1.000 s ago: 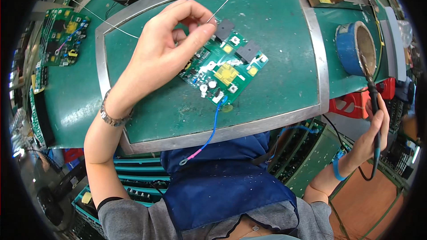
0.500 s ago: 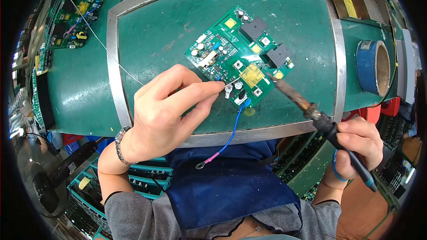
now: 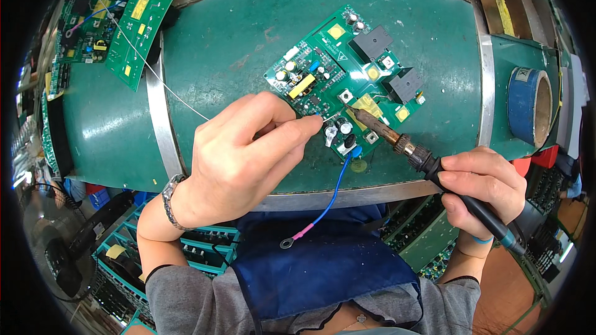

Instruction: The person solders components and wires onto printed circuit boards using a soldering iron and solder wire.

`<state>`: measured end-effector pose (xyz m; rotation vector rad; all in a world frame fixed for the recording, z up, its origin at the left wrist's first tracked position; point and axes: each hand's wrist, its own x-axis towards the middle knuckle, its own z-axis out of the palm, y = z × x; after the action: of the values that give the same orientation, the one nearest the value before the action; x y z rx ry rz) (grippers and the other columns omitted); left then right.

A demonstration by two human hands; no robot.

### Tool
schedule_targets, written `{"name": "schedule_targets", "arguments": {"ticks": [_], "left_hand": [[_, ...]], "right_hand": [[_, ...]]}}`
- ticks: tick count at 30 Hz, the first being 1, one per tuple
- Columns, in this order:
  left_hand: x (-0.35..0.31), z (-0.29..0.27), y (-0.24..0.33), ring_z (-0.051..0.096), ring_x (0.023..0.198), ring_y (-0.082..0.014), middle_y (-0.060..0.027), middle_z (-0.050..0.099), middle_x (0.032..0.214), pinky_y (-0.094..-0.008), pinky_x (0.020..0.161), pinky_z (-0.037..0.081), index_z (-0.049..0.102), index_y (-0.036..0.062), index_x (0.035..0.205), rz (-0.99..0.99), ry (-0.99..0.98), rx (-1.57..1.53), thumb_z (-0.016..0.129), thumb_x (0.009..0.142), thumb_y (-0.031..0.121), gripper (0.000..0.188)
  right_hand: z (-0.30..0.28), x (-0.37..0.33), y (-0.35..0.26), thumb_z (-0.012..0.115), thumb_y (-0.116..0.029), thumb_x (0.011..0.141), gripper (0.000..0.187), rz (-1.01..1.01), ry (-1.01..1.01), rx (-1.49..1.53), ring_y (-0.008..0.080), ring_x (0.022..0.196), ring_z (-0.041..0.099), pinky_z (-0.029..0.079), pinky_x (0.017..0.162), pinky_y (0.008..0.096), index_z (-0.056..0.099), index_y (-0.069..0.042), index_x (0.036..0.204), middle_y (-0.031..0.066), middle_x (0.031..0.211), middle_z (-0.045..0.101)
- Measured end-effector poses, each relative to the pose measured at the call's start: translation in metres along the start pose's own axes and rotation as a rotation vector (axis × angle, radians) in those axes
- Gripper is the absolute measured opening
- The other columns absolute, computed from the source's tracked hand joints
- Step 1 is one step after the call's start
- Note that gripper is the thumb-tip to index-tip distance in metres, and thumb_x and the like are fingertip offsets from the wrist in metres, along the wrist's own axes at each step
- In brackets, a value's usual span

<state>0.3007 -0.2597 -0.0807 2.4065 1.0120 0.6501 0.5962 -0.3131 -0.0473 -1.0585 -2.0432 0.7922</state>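
A green circuit board (image 3: 357, 75) lies tilted on the green work surface, carrying two black box-shaped parts, capacitors and yellow patches. My left hand (image 3: 248, 149) is closed in a pinch on thin solder wire (image 3: 186, 105), which runs down from the upper left; its short end sticks out over the board. In my right hand (image 3: 487, 192) is a soldering iron (image 3: 428, 164), gripped by its black handle. Its tip is at the board beside a yellow patch, close to the solder's end; contact is hard to tell. A blue lead (image 3: 338, 183) with a ring terminal hangs from the board's near corner.
A metal frame (image 3: 487, 87) borders the work surface. More boards (image 3: 87, 31) sit at the far left, with a green board (image 3: 141, 31) angled beside them. At the right stand a blue tape roll (image 3: 524, 105) and a metal tray (image 3: 490, 0).
The iron's tip has moved left across the board, toward the solder's end. Another green board has appeared at the far left. My left hand keeps its pinch; the whole view has shifted slightly.
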Motion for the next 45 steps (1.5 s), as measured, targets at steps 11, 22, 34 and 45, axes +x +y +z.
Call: {"name": "schedule_targets", "arguments": {"ticks": [11, 22, 34, 45], "left_hand": [[0.001, 0.006, -0.002, 0.055, 0.062, -0.0162, -0.0051, 0.056, 0.078, -0.0280, 0.050, 0.042, 0.073, 0.0051, 0.099, 0.053, -0.002, 0.020, 0.076, 0.069, -0.005, 0.031], [0.000, 0.004, 0.000, 0.054, 0.060, -0.0138, -0.0054, 0.056, 0.079, -0.0264, 0.050, 0.041, 0.073, 0.0047, 0.099, -0.007, -0.002, -0.012, 0.076, 0.070, -0.006, 0.031], [0.001, -0.001, 0.006, 0.056, 0.063, -0.0147, -0.0054, 0.057, 0.077, -0.0255, 0.054, 0.044, 0.073, 0.0049, 0.095, -0.029, 0.065, 0.025, 0.076, 0.071, -0.005, 0.027], [0.015, 0.005, 0.011, 0.054, 0.064, -0.0165, -0.0050, 0.054, 0.079, -0.0271, 0.052, 0.043, 0.072, 0.0037, 0.097, 0.162, -0.043, -0.006, 0.076, 0.065, -0.005, 0.033]], "right_hand": [[0.002, 0.005, -0.007, 0.080, 0.000, 0.064, 0.027, -0.010, 0.007, -0.044, 0.0226, 0.068, 0.068, 0.055, 0.057, 0.0279, 0.074, 0.000, 0.090, 0.0142, 0.091, 0.070], [0.004, 0.015, -0.004, 0.081, 0.005, 0.060, 0.023, -0.175, -0.030, -0.137, 0.0195, 0.062, 0.062, 0.052, 0.051, 0.0252, 0.074, -0.002, 0.081, 0.0119, 0.087, 0.070], [-0.016, 0.004, -0.002, 0.080, -0.006, 0.068, 0.023, -0.130, -0.072, -0.026, 0.0227, 0.067, 0.064, 0.052, 0.056, 0.0281, 0.074, 0.001, 0.088, 0.0156, 0.092, 0.070], [-0.042, -0.012, 0.013, 0.075, -0.015, 0.071, 0.023, 0.027, -0.025, 0.074, 0.0209, 0.062, 0.063, 0.049, 0.054, 0.0280, 0.071, 0.003, 0.085, 0.0185, 0.087, 0.069]]}}
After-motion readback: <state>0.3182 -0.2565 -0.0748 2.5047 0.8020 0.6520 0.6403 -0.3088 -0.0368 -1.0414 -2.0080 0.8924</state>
